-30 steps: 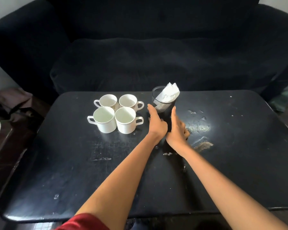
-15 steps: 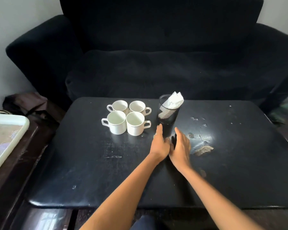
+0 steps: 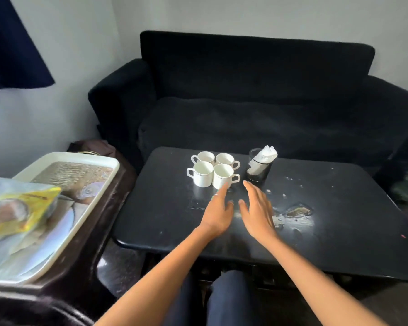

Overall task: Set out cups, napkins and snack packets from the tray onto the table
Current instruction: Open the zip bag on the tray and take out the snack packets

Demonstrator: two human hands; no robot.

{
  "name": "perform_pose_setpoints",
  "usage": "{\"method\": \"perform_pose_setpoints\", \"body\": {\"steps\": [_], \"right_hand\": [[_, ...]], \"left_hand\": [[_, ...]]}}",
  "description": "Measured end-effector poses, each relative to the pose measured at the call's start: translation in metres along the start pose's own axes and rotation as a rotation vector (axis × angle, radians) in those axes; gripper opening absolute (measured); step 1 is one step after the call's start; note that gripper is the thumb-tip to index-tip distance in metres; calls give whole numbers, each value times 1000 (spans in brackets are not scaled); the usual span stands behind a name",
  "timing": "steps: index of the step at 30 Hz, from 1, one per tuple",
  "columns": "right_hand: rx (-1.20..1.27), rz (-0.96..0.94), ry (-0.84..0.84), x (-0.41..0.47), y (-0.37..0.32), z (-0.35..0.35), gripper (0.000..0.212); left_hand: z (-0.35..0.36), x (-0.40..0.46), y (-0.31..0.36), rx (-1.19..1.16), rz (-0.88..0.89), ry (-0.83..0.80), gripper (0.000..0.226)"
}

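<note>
Glossy white ceramic cups (image 3: 213, 170) are sitting on a scuffed, semi-gloss black table (image 3: 339, 208). Black metal mesh holder (image 3: 258, 169) is holding white paper napkins (image 3: 266, 152). Shiny plastic snack packet (image 3: 17, 208) is lying in a smooth white plastic tray (image 3: 97, 184); sofa (image 3: 257, 102) is looking matt black cloth.

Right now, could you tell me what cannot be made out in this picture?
Head view only:
- Snack packet on the tray: blurred, cut by the left edge; print unreadable.
- Tray's near end: cut off by the left edge.
- Napkin holder: mesh hides how many napkins there are.
- Cups: too small to tell their trim.
</note>
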State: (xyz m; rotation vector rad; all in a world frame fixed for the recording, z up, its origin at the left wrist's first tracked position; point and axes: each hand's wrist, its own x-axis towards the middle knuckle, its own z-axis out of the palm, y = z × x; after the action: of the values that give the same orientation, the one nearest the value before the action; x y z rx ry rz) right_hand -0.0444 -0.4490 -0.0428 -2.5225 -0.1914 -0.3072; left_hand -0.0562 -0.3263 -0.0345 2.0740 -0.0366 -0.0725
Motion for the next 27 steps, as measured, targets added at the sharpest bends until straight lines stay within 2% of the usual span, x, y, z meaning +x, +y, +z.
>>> {"method": "perform_pose_setpoints", "body": {"steps": [7, 10, 15, 20, 24, 27], "right_hand": [[137, -189, 20, 0, -94, -3, 45], [229, -260, -35, -3, -140, 11, 44], [216, -424, -123, -12, -208, 35, 46], [160, -545, -199, -16, -262, 57, 45], [133, -600, -273, -17, -294, 77, 45], [123, -637, -342, -19, -315, 95, 45]], "left_hand": [[-112, -49, 0, 161, 103, 208, 63], [-164, -74, -13, 226, 91, 375, 64], [-232, -114, -38, 288, -67, 631, 67], [-276, -145, -74, 353, -243, 747, 70], [-295, -157, -98, 313, -335, 799, 72], [-304, -161, -112, 251, -475, 887, 69]]}}
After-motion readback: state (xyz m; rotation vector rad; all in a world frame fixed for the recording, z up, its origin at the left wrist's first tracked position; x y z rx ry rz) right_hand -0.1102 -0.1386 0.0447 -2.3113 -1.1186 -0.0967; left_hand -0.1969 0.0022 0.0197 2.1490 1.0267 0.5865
